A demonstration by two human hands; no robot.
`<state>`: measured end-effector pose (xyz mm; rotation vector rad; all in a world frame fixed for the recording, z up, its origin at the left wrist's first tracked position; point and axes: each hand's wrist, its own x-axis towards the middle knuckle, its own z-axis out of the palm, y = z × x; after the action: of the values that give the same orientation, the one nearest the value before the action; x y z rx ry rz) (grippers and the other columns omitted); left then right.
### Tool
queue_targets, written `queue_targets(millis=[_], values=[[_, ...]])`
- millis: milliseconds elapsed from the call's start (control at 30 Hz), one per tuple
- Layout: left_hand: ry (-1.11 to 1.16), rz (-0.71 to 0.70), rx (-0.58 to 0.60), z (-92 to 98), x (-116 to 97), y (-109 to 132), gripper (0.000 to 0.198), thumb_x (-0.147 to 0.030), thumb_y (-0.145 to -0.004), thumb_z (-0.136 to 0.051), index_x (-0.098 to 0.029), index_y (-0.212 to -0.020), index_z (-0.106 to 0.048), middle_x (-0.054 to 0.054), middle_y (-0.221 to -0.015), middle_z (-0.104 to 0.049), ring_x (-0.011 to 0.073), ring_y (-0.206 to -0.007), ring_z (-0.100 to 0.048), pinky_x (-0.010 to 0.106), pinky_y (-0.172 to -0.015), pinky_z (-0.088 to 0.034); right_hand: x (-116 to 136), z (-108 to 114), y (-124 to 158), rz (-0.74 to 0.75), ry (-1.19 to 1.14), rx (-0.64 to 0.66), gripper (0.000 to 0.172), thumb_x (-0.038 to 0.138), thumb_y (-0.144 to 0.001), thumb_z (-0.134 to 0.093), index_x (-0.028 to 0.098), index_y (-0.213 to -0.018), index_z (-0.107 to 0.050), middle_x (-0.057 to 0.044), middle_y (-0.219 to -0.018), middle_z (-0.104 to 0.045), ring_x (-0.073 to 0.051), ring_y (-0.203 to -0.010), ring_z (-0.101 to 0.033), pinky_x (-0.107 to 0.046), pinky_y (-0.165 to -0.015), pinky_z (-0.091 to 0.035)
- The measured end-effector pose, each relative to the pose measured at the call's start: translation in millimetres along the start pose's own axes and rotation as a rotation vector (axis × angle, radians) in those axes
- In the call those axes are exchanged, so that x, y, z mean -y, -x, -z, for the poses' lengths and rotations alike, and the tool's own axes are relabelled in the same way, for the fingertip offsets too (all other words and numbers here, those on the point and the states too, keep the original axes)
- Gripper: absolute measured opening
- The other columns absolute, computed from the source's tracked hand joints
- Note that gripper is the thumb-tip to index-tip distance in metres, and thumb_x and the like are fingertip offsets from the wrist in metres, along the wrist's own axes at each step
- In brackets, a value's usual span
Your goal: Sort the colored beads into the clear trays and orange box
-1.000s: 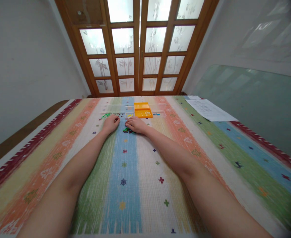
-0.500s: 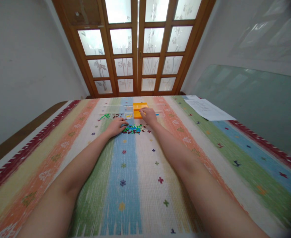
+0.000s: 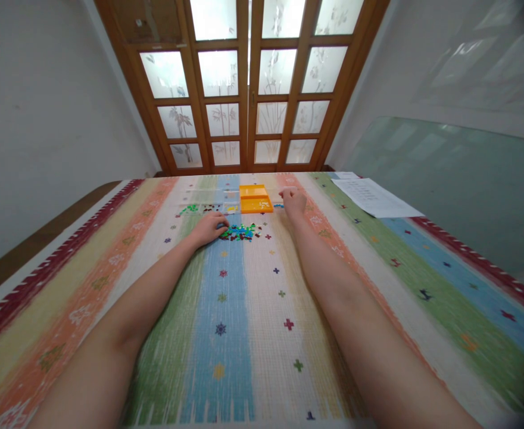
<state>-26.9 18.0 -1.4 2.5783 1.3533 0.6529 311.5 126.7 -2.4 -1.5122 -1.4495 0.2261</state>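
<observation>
A pile of small green, blue and dark red pieces (image 3: 242, 232) lies on the striped cloth. My left hand (image 3: 211, 229) rests at the pile's left edge, fingers curled; whether it holds a piece is too small to see. Behind the pile stands an open orange box (image 3: 253, 205) with white pieces in its front part. My right hand (image 3: 294, 202) is just right of this box, over a clear container's blue pieces (image 3: 279, 205), its fingers drawn together around something too small to make out. Left of the box, clear containers hold green pieces (image 3: 192, 208), dark red pieces (image 3: 208, 208) and yellow pieces (image 3: 232, 209).
The striped tablecloth (image 3: 271, 357) covers the table. Printed paper sheets (image 3: 373, 198) lie at the back right. A greenish glass panel (image 3: 458, 173) leans by the right wall, and a wooden door with glass panes (image 3: 247, 101) stands beyond the table.
My right hand has moved right, from over the orange box to beside it, and the white pieces inside now show. My left hand has hardly moved.
</observation>
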Motion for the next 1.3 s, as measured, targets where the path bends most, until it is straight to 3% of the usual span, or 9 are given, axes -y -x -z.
queue_targets(millis=[400, 600, 833, 933, 1067, 1300], values=[[0.003, -0.038, -0.025, -2.9, 0, 0, 0.015, -0.027, -0.091, -0.064, -0.023, -0.094, -0.078, 0.006, -0.105, -0.072, 0.0234, -0.104, -0.064, 0.036, -0.098, -0.047, -10, 1, 5, -0.073, -0.032, -0.030, 0.043, 0.034, -0.092, -0.044, 0.016, -0.094, -0.083, -0.011, -0.095, -0.080, -0.027, -0.092, -0.070, -0.034, -0.083, -0.049], [0.087, 0.044, -0.076, -4.8, 6, 0, 0.015, -0.029, -0.090, -0.064, -0.021, -0.091, -0.077, 0.006, -0.097, -0.073, 0.0226, -0.093, -0.065, 0.035, -0.089, -0.048, -9, 0, 9, -0.058, -0.038, -0.051, 0.041, 0.032, -0.093, -0.043, 0.016, -0.089, -0.081, -0.012, -0.093, -0.079, -0.027, -0.090, -0.069, -0.035, -0.082, -0.049], [0.446, 0.346, -0.348, -7.1, 32, 0, 0.016, -0.033, -0.083, -0.065, -0.019, -0.089, -0.072, 0.003, -0.083, -0.072, 0.0191, -0.074, -0.065, 0.030, -0.073, -0.049, -9, -8, 10, -0.017, -0.042, -0.038, 0.040, 0.032, -0.095, -0.043, 0.017, -0.083, -0.079, -0.010, -0.089, -0.078, -0.024, -0.084, -0.067, -0.033, -0.078, -0.050], [0.665, 0.499, -0.481, -1.2, 43, 0, 0.017, -0.033, -0.079, -0.068, -0.018, -0.087, -0.069, 0.005, -0.085, -0.074, 0.0170, -0.070, -0.065, 0.027, -0.068, -0.049, -7, -9, 11, -0.010, -0.036, -0.024, 0.041, 0.033, -0.096, -0.044, 0.017, -0.083, -0.079, -0.010, -0.088, -0.078, -0.024, -0.084, -0.068, -0.033, -0.077, -0.049], [0.780, 0.681, -0.657, 10.1, 57, 5, 0.017, -0.030, -0.077, -0.068, -0.017, -0.087, -0.066, 0.005, -0.084, -0.074, 0.0136, -0.062, -0.062, 0.023, -0.059, -0.046, -1, -8, 15, 0.004, -0.020, 0.001, 0.040, 0.033, -0.096, -0.044, 0.017, -0.083, -0.079, -0.011, -0.090, -0.078, -0.025, -0.085, -0.068, -0.033, -0.078, -0.049], [1.002, 0.777, -0.803, 19.1, 79, 14, 0.016, -0.026, -0.075, -0.068, -0.018, -0.087, -0.061, 0.004, -0.085, -0.073, 0.0109, -0.060, -0.066, 0.018, -0.053, -0.046, 10, -7, 21, 0.015, -0.008, 0.029, 0.039, 0.031, -0.095, -0.045, 0.016, -0.082, -0.079, -0.010, -0.087, -0.077, -0.024, -0.082, -0.067, -0.033, -0.076, -0.048]])
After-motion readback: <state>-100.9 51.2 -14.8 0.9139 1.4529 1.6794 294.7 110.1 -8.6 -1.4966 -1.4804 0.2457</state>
